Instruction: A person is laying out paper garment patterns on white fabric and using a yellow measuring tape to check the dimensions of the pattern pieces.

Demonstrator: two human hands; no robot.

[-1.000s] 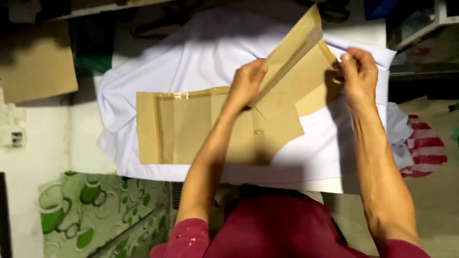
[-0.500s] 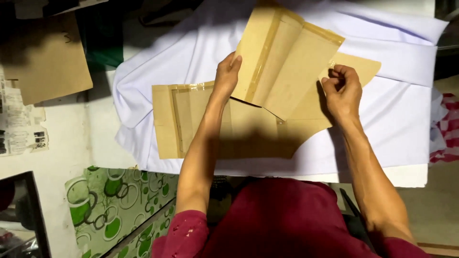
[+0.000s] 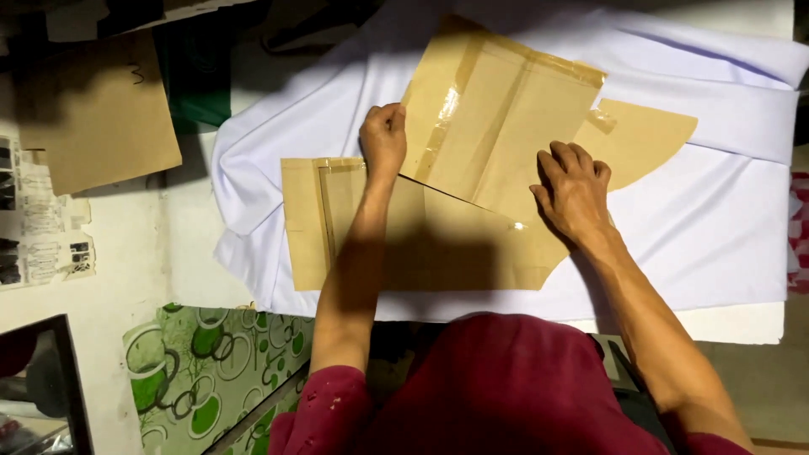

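Since the earlier frame the upper cardboard pattern piece (image 3: 506,126) has been lowered flat, long axis slanting away, overlapping the lower pattern piece (image 3: 404,232) on the white cloth (image 3: 716,219). The right hand (image 3: 573,190) presses it open-palmed; the left hand (image 3: 383,139), loosely curled, rests at its near edge.

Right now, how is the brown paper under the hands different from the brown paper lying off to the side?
The pattern paper lies on the white cloth under the left hand and right hand; the loose sheet lies untouched off the cloth. The pattern paper has tape and a curved end; the loose sheet looks plain. Both are brown.
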